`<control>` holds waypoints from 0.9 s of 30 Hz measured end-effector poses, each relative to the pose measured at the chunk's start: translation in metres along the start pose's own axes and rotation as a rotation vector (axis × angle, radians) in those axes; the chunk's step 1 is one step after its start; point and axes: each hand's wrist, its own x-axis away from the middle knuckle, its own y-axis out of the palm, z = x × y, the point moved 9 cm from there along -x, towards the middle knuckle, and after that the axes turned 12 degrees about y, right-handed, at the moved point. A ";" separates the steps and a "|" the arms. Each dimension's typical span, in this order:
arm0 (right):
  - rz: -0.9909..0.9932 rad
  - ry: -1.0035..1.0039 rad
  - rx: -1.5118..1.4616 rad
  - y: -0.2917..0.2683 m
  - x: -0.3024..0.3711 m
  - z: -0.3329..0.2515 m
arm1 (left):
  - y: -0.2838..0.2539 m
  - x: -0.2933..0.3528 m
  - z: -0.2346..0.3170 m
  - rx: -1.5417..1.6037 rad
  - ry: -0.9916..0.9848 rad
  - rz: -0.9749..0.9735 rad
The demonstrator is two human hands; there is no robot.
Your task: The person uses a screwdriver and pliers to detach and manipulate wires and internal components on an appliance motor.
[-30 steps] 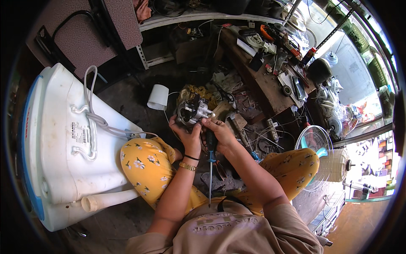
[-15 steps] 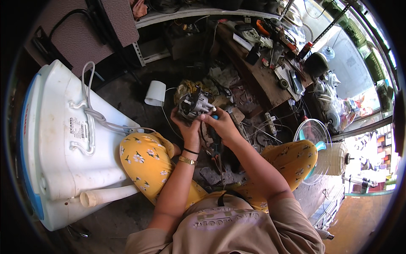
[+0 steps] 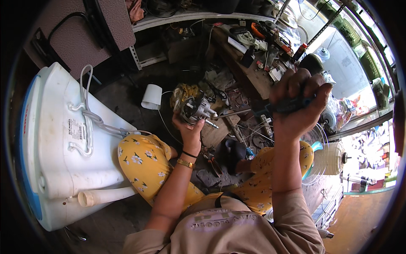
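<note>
A grey metal electric motor (image 3: 194,109), with a shaft sticking out, rests in my left hand (image 3: 190,130); the fingers are wrapped round its lower side. My right hand (image 3: 298,99) is raised to the right, its fist closed on the dark blue handle of a screwdriver (image 3: 231,113). The screwdriver's metal shaft points left, and its end appears close to the motor's white-tipped part; whether they touch I cannot tell. Beneath the motor lies a wooden block (image 3: 215,134). Pliers (image 3: 215,166) with orange handles lie on the floor between my legs.
On the left stands a large white plastic housing (image 3: 55,169) with a hose and cord. A white cup-shaped piece (image 3: 151,97) sits on the floor. Tools crowd a wooden bench (image 3: 258,82) at the far right. A fan (image 3: 315,133) stands by my right knee.
My right hand has left the motor's side and swung up and right, with the screwdriver now across the gap. The motor stays in my left hand at nearly the same spot, its shaft more exposed.
</note>
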 end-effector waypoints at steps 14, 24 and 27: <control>-0.070 -0.044 0.029 0.012 -0.002 0.028 | -0.006 0.003 -0.008 -0.046 0.004 -0.055; -0.187 -0.206 1.002 0.050 -0.002 0.011 | -0.001 0.007 -0.008 -0.020 -0.026 -0.070; -0.417 -0.111 1.504 0.067 -0.007 0.003 | -0.001 0.009 -0.005 0.138 -0.078 -0.023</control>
